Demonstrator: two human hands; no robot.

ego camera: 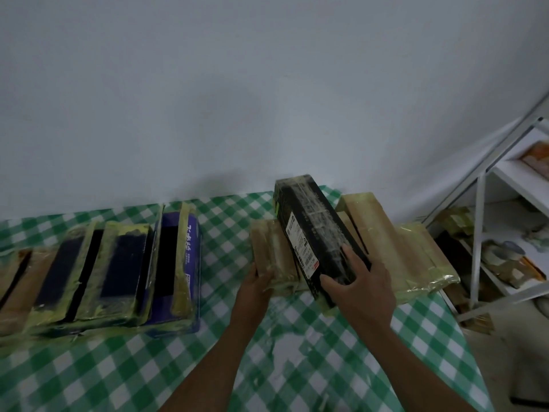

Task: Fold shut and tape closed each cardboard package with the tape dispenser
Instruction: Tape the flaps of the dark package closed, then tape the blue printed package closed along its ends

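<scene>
A row of packages (98,272) stands on the table (89,367) to your left. Ahead, a box (315,230) lies tilted on other packages (416,254), with a shelf (479,233) farther right.

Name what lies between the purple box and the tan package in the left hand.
Head view: only bare checked tablecloth between the purple box and the tan package.

Head-worn view, forward and down, near table (89,367)

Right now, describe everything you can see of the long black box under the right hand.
The black box looks like cardboard wrapped in glossy clear tape, with a white barcode label on its side and yellowish tape at its near end. It lies tilted across tan taped packages, gripped near that end by the right hand.
</scene>
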